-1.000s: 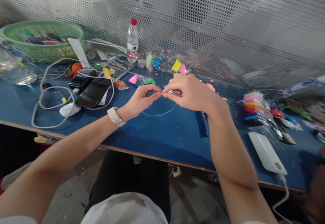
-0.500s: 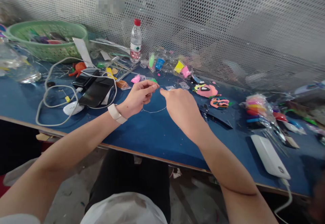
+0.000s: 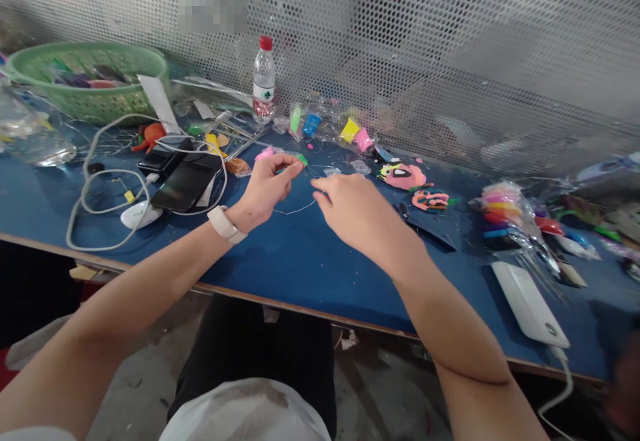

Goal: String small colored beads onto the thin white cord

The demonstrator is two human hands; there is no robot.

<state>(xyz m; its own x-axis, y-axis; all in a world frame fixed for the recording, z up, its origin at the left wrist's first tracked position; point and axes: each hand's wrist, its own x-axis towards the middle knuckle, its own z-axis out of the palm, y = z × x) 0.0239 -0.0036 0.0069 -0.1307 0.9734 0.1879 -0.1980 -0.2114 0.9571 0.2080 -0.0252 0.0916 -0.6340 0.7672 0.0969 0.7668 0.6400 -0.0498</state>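
My left hand (image 3: 267, 187), with a pale band on its wrist, pinches a thin wire between thumb and forefinger above the blue table. The twisted silvery wire (image 3: 296, 212) hangs in a shallow loop below the hands and runs toward my right hand (image 3: 353, 211). That hand is just to the right, palm down, its forefinger and thumb slightly parted at the wire. Fine strands cross the gap between the two hands. The curled fingers of my right hand are mostly hidden beneath it.
Behind the hands lie a blue clay pack (image 3: 312, 125) and a yellow one (image 3: 349, 129). A bottle (image 3: 264, 84) and green basket (image 3: 100, 97) stand at back left, near a phone (image 3: 186, 184). To the right are clay figures (image 3: 404, 176), a black tool (image 3: 433, 234) and a white power bank (image 3: 530, 304).
My hands have drawn slightly apart, opening a gap between their fingertips. The right thumb has come away from the forefinger. The view has shifted a little.
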